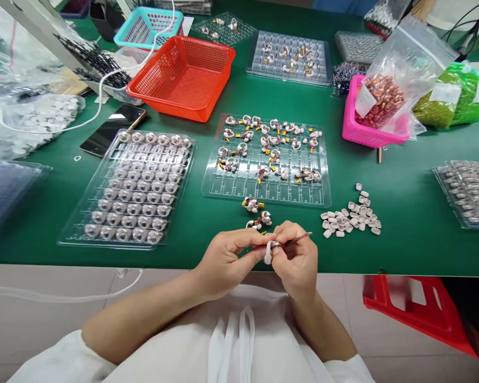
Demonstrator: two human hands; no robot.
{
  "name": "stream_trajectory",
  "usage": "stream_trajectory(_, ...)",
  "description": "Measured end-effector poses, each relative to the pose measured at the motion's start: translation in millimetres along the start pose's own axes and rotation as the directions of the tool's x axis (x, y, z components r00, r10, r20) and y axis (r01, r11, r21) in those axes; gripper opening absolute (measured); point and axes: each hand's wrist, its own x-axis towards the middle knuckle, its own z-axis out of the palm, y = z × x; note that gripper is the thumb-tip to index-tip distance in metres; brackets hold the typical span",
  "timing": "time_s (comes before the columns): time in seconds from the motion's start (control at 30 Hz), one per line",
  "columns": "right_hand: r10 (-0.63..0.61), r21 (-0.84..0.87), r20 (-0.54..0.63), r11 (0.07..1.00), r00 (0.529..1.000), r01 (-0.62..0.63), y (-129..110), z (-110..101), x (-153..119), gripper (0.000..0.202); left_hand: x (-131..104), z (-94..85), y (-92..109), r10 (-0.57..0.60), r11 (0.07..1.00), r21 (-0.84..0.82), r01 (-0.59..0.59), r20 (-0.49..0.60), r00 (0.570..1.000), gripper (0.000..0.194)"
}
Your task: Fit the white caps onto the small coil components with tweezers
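Working right at the front edge of the green table (407,181), so possibly courting a drop to the tiled floor (64,314) below through any loosening of grip. Facing the clear tray (245,190), gripping a thin metal tool (301,238) in the fingers of the right hand (297,261) and, together with those of the left hand (225,261), pinching 1 curved white piece (267,257), so perhaps risking a jabbed fingertip or scratched surface from pushing too hard. Possibly also risking, through a stray sweep of either hand, knocking the wired parts (252,204) just in front and scattering the small white caps (363,219) loose to the right.
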Motion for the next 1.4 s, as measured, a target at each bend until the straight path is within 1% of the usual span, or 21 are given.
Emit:
stream_trajectory(0.1, 0.04, -0.056, 0.01, 0.998, 0.999, -0.04, 0.4, -3.8, 1.1, 0.021, 2.4, -2.2, 1.2, -0.065, 0.998, -0.001, 0.065, 0.035, 0.997, 0.022)
stream_trajectory(0.2, 0.144, -0.143, 0.065, 0.981, 0.987, -0.134, -6.6, -12.1, 3.2, 0.016, 6.1, -6.2, 4.8, -0.133, 0.991, -0.005, 0.133, 0.058, 0.989, 0.022)
stream_trajectory(0.23, 0.189, -0.168, 0.098, 0.971, 0.977, -0.17, -10.9, -15.7, 4.4, 0.013, 7.4, -7.8, 6.3, -0.159, 0.986, -0.031, 0.161, 0.06, 0.985, 0.021)
stream_trajectory(0.3, 0.27, -0.198, 0.188, 0.952, 0.945, -0.232, -20.1, -23.7, 6.9, 0.004, 9.8, -11.1, 8.7, -0.227, 0.963, -0.134, 0.234, 0.065, 0.972, 0.019)
stream_trajectory(0.33, 0.296, -0.201, 0.233, 0.947, 0.926, -0.252, -24.1, -27.5, 8.1, 0.004, 10.8, -12.7, 9.5, -0.262, 0.942, -0.198, 0.271, 0.071, 0.962, 0.018)
stream_trajectory(0.4, 0.318, -0.196, 0.282, 0.943, 0.905, -0.27, -28.3, -33.7, 9.7, 0.011, 12.5, -15.4, 9.8, -0.31, 0.901, -0.296, 0.318, 0.076, 0.948, 0.016)
stream_trajectory(0.5, 0.348, -0.179, 0.262, 0.934, 0.9, -0.309, -24.7, -36.8, 9.6, 0.012, 13.9, -17.2, 8.1, -0.299, 0.897, -0.322, 0.302, 0.061, 0.952, 0.014)
stream_trajectory(0.7, 0.423, -0.104, 0.228, 0.906, 0.877, -0.41, -14.6, -30.1, 10.2, 0.02, 13.7, -14.8, 6.2, -0.214, 0.953, -0.214, 0.215, 0.029, 0.977, 0.012)
stream_trajectory(0.87, 0.495, -0.071, 0.313, 0.863, 0.811, -0.5, -14.4, -29.3, 15.2, 0.025, 12.2, -15.8, 6.6, -0.14, 0.974, -0.17, 0.148, 0.057, 0.988, 0.011)
stream_trajectory(0.97, 0.497, -0.015, 0.342, 0.852, 0.798, -0.524, -11.6, -28.6, 16.7, 0.025, 11.3, -16.3, 5.0, -0.085, 0.984, -0.152, 0.095, 0.076, 0.994, 0.012)
stream_trajectory(1.07, 0.506, 0.039, 0.354, 0.832, 0.786, -0.553, -8.8, -26.4, 17.1, 0.027, 10.6, -16.5, 3.0, -0.074, 0.985, -0.149, 0.084, 0.072, 0.995, 0.013)
stream_trajectory(1.13, 0.504, 0.045, 0.36, 0.831, 0.785, -0.554, -8.3, -25.0, 17.4, 0.028, 10.1, -16.9, 2.3, -0.074, 0.985, -0.153, 0.083, 0.063, 0.995, 0.013)
stream_trajectory(1.23, 0.482, 0.036, 0.362, 0.848, 0.798, -0.529, -9.5, -23.8, 17.8, 0.031, 10.0, -18.1, 2.7, -0.078, 0.985, -0.151, 0.086, 0.061, 0.995, 0.012)
stream_trajectory(1.33, 0.472, 0.03, 0.362, 0.856, 0.804, -0.517, -10.7, -23.6, 17.0, 0.029, 10.2, -19.0, 3.2, -0.082, 0.982, -0.164, 0.094, 0.075, 0.994, 0.013)
stream_trajectory(1.4, 0.464, 0.029, 0.345, 0.864, 0.816, -0.503, -11.3, -23.3, 15.5, 0.027, 10.3, -18.8, 2.7, -0.083, 0.98, -0.175, 0.093, 0.063, 0.995, 0.013)
